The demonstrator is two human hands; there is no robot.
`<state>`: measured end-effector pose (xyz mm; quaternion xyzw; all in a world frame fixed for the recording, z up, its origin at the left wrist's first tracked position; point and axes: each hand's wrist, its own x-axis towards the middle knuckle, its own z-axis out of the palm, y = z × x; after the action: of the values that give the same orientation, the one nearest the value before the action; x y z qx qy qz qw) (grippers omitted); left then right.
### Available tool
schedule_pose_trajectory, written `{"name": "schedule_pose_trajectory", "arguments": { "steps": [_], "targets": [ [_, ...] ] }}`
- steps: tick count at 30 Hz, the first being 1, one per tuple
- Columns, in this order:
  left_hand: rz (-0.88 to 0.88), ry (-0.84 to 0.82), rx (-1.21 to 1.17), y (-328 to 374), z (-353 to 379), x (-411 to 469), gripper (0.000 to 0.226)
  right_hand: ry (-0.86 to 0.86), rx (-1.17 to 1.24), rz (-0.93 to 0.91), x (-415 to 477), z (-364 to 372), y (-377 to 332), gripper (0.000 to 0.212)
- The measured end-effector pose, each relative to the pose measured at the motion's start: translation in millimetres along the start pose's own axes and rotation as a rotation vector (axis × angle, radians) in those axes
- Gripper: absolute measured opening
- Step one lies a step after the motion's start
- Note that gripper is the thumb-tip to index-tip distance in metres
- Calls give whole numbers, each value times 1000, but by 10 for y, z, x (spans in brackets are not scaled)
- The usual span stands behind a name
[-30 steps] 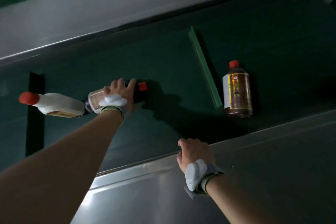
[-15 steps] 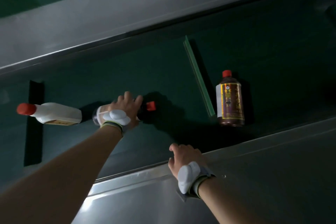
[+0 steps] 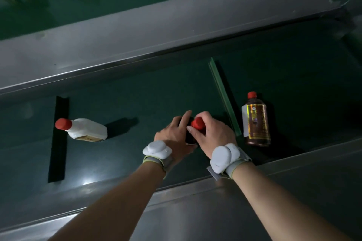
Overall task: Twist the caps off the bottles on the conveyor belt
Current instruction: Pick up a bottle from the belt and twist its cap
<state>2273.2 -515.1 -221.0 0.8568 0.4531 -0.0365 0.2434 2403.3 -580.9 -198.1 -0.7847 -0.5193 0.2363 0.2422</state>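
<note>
A dark bottle point(image 3: 189, 137) is held upright over the green conveyor belt point(image 3: 137, 103); most of its body is hidden by my hands. My left hand point(image 3: 175, 136) wraps its body. My right hand point(image 3: 212, 132) grips its red cap point(image 3: 197, 123) with thumb and fingers. A white bottle point(image 3: 88, 130) with a red cap point(image 3: 63, 123) lies on its side on the belt to the left. A brown bottle point(image 3: 256, 123) with a gold label and a red cap point(image 3: 252, 95) lies on the belt to the right.
Grey metal side rails run along the belt, the far rail point(image 3: 137, 31) and the near rail point(image 3: 293, 191). A green cleat point(image 3: 223, 96) crosses the belt just left of the brown bottle. A black strip point(image 3: 58, 139) crosses it under the white bottle's cap.
My left hand has lifted the dark bottle from lying flat to upright and brought it right. My right hand left the near rail and took hold of the red cap.
</note>
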Motion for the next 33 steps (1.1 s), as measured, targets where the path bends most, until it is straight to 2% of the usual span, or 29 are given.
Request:
{"name": "schedule_pose_trajectory", "arguments": {
  "steps": [5, 10, 19, 25, 33],
  "targets": [
    [-82, -8, -329, 135, -2, 2, 89, 24, -79, -61, 53, -143, -97, 35],
    [-128, 59, -538, 256, 5, 139, 70, -75, -81, -127, 171, -187, -72, 35],
    [-94, 152, -453, 451, -121, 672, 60, -29, -106, -97, 611, -311, 90, 36],
    [-163, 187, -370, 470, -152, 942, 60, -108, -154, -101, 960, -378, 132, 38],
    [-201, 103, -328, 478, -72, 1049, 62, -125, -142, -35, 1045, -362, 179, 38]
  ]
}}
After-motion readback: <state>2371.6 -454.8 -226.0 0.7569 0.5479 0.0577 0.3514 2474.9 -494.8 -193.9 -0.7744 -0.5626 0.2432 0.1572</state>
